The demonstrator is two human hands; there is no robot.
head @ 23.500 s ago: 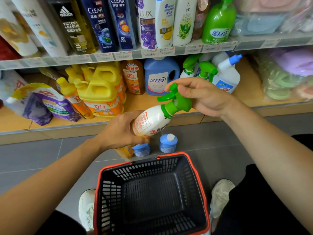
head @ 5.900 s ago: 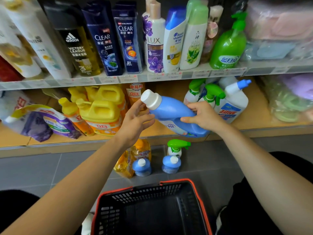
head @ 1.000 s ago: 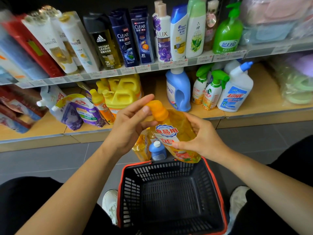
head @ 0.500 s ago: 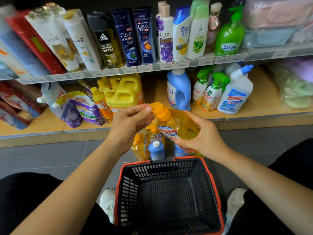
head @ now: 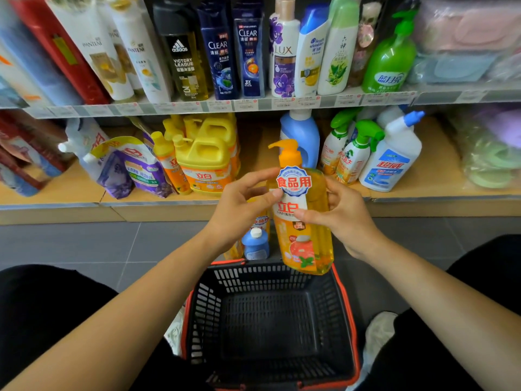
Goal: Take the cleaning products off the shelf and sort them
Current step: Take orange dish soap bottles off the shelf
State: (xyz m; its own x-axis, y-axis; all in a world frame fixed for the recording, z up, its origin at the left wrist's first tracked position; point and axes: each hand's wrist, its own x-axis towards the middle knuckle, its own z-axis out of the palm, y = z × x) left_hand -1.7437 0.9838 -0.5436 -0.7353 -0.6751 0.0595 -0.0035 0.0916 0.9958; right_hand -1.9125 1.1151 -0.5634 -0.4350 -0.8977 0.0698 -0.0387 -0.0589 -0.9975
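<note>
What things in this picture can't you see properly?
Head view:
- Floor bottles beside the small blue bottle: mostly hidden behind the left hand and the orange bottle that it holds with the right hand.
- Price tags: too small and blurred to read.
- Wrapped packs: blurred, cut off by the right edge.
</note>
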